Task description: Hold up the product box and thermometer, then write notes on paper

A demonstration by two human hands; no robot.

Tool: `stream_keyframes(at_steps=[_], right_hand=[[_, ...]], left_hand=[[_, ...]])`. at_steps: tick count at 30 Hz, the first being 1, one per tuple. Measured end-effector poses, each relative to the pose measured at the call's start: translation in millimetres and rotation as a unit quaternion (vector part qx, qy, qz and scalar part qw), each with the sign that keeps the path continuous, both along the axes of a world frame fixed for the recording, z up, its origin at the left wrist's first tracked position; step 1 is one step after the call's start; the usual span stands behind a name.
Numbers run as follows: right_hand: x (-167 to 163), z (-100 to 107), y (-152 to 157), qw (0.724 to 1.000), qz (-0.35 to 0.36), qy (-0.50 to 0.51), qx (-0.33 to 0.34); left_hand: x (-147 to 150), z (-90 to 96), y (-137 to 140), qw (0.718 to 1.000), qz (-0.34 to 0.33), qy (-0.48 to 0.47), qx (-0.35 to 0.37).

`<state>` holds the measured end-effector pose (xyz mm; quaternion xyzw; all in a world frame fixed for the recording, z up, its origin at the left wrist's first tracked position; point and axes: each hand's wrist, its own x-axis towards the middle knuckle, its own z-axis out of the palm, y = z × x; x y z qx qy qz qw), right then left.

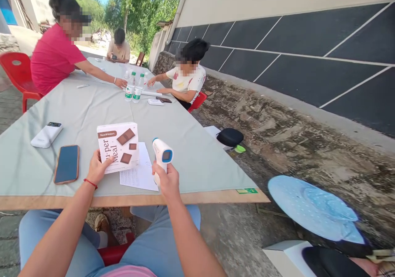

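Note:
My left hand [99,165] is closed on the lower left of a white and brown NutriMotion box [126,158], its thumb across the front. The box stands tilted over the table, with pictures of chocolate squares on its face. In my right hand [168,180] is a white infrared thermometer [161,150] with a blue-rimmed screen turned toward me; my fingers wrap its handle. A printed sheet of paper [145,178] lies on the cloth behind and between the two, partly hidden by the box. Left of my left hand lies a phone [67,164] with a dark screen.
A white power bank [47,135] lies at the left. Farther off stand water bottles [138,88], near a white case [156,102] and a dark phone [163,99]. Three people sit or lean around the table [203,166]. A blue hat [311,207] is at the right, below table height.

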<state>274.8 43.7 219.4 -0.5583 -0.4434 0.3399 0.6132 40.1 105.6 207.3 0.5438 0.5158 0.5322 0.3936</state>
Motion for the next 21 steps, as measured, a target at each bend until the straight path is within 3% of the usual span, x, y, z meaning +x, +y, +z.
stream_keyframes(at_steps=[5, 12, 21], right_hand=[[-47.0, 18.3, -7.4, 0.992, 0.113, 0.046, -0.005], [-65.8, 21.1, 8.8, 0.992, 0.121, 0.027, -0.025], [-73.4, 13.8, 8.2, 0.994, 0.099, 0.008, -0.052]], left_hand=[[0.5, -2.4, 0.3, 0.999, -0.024, 0.024, -0.002], [-1.3, -3.4, 1.1, 0.998, -0.056, 0.027, 0.009], [-2.3, -1.8, -0.8, 0.995, -0.092, 0.003, 0.028]])
